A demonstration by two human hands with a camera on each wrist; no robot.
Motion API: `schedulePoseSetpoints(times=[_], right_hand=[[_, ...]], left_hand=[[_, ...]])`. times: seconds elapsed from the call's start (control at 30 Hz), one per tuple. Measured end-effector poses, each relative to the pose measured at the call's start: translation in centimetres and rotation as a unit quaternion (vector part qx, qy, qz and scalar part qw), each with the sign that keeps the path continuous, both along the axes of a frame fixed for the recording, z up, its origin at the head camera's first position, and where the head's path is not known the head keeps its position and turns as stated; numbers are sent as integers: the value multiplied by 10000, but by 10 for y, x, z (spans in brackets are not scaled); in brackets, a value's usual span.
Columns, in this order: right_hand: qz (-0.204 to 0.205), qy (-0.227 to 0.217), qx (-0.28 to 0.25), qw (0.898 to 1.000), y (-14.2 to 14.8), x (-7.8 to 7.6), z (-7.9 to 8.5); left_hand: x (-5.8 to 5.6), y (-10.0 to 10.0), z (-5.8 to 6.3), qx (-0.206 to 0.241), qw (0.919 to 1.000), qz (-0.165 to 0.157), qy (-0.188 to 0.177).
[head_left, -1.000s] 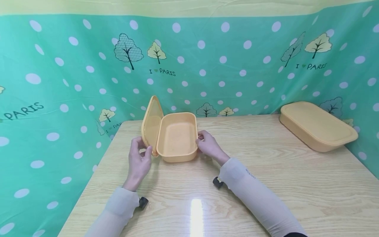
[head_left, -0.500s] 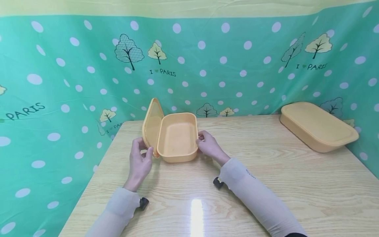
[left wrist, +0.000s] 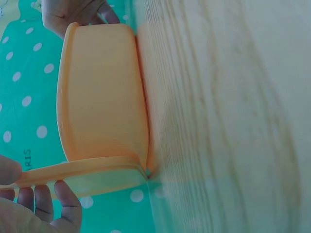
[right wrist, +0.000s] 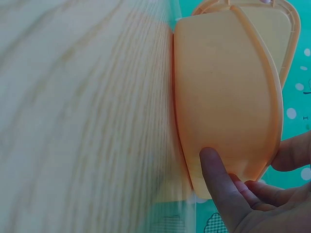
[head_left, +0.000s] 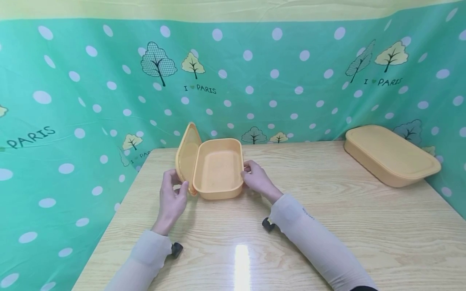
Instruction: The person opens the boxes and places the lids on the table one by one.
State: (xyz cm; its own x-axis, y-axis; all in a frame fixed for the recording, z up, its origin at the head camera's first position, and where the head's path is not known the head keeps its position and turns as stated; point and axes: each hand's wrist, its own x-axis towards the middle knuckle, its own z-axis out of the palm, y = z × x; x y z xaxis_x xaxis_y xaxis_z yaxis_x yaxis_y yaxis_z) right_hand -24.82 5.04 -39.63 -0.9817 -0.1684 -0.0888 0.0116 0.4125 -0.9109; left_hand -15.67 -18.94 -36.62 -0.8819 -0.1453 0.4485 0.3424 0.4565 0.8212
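A pale orange plastic box (head_left: 219,193) stands on the table with its inside bare. Its matching lid (head_left: 187,151) is tilted up on edge along the box's left side. My left hand (head_left: 172,200) pinches the lid by its outer edge, thumb on one face and fingers on the other, as the left wrist view also shows. My right hand (head_left: 257,178) grips the box at its right side. In the right wrist view one finger (right wrist: 214,165) presses on the outer wall while another digit lies at the rim.
A larger lidded box (head_left: 393,155) of the same colour sits at the far right of the wooden table (head_left: 298,250). A green dotted cloth (head_left: 273,89) hangs behind and along the left and right sides.
The lid has sunk slightly, its top lower and its near corner closer to me. My left hand shifted a little to the right early on. My right hand and the box stay nearly still.
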Motion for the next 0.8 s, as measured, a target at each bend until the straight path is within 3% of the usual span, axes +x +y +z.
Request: schedulePoseSetpoints(times=[0.23, 0.43, 0.8], right_hand=[[-22, 30, -17, 10000, 1, 0, 0], [0, -2, -19, 10000, 0, 1, 0], [9, -55, -131, 9999, 0, 0, 2]], left_hand=[[-15, -12, -23, 88, 9999, 14, -59], [-15, -13, -23, -56, 10000, 54, 35], [-14, -11, -21, -260, 9991, 267, -196]])
